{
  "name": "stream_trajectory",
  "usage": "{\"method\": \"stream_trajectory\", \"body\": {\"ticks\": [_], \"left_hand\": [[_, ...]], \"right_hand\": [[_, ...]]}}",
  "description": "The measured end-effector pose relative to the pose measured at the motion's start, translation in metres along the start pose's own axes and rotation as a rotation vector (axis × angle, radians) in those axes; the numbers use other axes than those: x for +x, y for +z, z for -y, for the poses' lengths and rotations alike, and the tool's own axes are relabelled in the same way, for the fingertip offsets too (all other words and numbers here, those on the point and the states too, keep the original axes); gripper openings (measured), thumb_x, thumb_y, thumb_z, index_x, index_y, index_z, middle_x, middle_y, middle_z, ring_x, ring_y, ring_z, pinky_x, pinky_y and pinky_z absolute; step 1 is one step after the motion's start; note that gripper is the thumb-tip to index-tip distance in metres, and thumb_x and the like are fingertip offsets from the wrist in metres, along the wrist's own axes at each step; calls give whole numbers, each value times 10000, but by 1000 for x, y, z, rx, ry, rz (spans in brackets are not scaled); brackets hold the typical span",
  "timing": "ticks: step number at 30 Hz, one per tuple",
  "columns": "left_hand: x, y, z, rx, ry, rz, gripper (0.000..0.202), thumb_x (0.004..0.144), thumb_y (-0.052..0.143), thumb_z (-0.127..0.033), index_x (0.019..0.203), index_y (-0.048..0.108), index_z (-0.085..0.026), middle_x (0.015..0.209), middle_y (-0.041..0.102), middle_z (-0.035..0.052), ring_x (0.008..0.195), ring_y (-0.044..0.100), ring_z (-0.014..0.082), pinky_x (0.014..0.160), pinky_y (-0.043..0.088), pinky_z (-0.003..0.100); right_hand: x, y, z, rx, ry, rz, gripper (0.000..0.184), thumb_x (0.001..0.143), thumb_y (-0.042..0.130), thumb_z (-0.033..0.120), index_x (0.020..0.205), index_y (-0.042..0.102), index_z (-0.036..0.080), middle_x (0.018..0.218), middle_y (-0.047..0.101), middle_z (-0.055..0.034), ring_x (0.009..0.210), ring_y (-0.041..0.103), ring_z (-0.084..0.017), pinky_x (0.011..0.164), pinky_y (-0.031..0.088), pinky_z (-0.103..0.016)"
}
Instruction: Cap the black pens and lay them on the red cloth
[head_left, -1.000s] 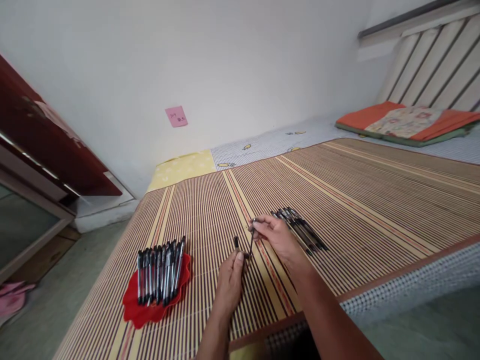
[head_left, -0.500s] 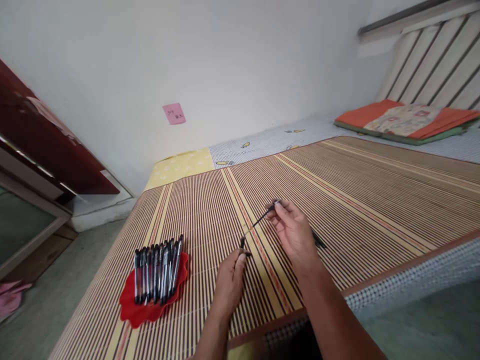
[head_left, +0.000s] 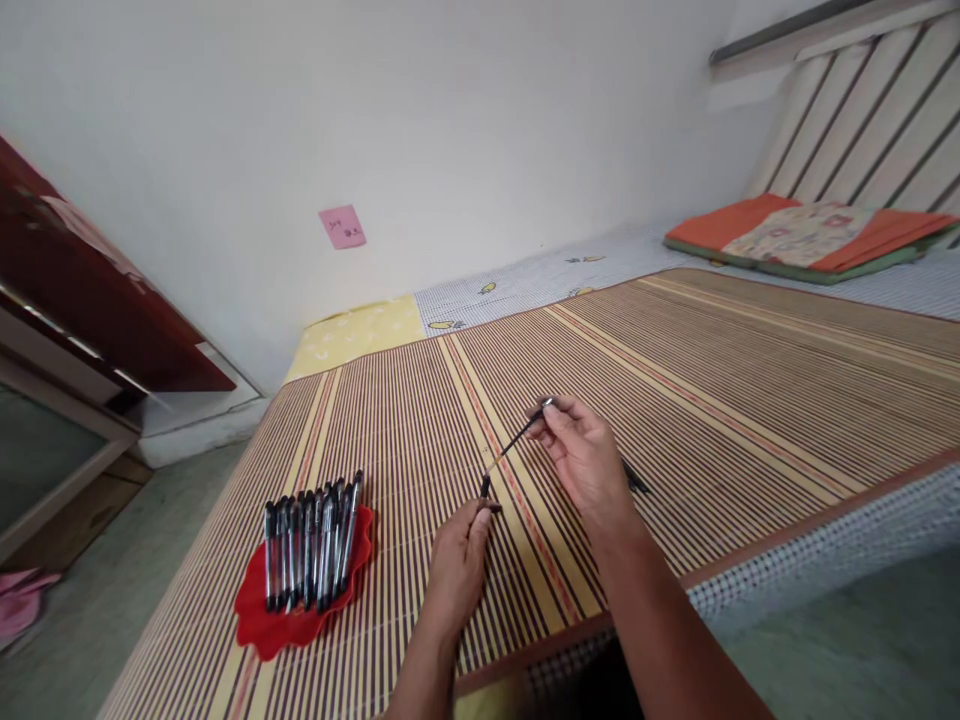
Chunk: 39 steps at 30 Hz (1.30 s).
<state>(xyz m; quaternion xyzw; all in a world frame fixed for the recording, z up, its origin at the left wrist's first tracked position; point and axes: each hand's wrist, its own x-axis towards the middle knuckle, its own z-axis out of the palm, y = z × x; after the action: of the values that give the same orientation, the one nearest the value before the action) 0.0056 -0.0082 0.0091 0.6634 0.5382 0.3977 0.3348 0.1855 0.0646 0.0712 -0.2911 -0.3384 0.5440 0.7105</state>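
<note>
My left hand (head_left: 459,560) is closed low over the mat, its fingers pinching a short black pen part (head_left: 485,487) whose top sticks up; the rest is hidden in the hand. My right hand (head_left: 581,450), higher and to the right, pinches the upper end of a thin black pen refill (head_left: 517,435). The refill slants down to the left, and its paler tip meets or nearly meets the black part; contact cannot be made out. Behind the right wrist lie several thin black sticks (head_left: 636,477), partly covered. To the left, several capped pens (head_left: 311,545) rest in a row.
The pens lie on a red scalloped cloth or mat (head_left: 259,625). Under everything is a striped bamboo mat (head_left: 390,430) on a bed. A folded orange quilt (head_left: 810,235) lies at the back right. A pink note (head_left: 342,227) is on the wall.
The hands keep the same grips and nearly the same places. The refill tip looks slightly closer to the black pen part. The whole view has shifted a little.
</note>
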Motion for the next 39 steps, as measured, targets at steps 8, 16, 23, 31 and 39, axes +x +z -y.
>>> {"method": "stream_trajectory", "body": {"ticks": [8,16,23,31,39], "left_hand": [[0,-1,-2,17,-5,5,370,1019,399,-419,1153,690,-234,1075,715,65,1038,639,240,889,452,344],[2,1,-1,119,33,-67,293,1002,440,-360,1026,696,-219,991,698,63,953,635,235,831,456,330],[2,0,1,151,38,-87,278,1004,440,-343,1029,686,-215,981,685,66,952,626,233,829,451,337],[1,0,1,119,64,-76,275,1003,447,-335,1032,696,-221,1001,690,68,974,629,229,851,462,335],[2,1,0,105,55,-62,294,1001,444,-356,1055,704,-230,1016,701,70,984,635,237,855,466,344]], "right_hand": [[0,0,2,-54,-3,15,181,769,777,309,877,674,205,787,693,-1,660,638,-116,694,541,-283],[1,-7,7,-225,-92,93,168,800,750,329,912,698,214,846,722,-22,673,647,-128,685,552,-291],[-1,-3,5,-154,-107,90,160,817,736,332,933,697,228,850,716,-17,687,648,-130,714,558,-296],[1,-5,0,-137,-98,39,180,815,736,349,931,685,223,841,702,-14,696,648,-130,728,551,-300],[1,-5,3,-204,-105,75,161,835,717,325,958,692,223,855,715,-23,718,656,-138,748,554,-312]]}}
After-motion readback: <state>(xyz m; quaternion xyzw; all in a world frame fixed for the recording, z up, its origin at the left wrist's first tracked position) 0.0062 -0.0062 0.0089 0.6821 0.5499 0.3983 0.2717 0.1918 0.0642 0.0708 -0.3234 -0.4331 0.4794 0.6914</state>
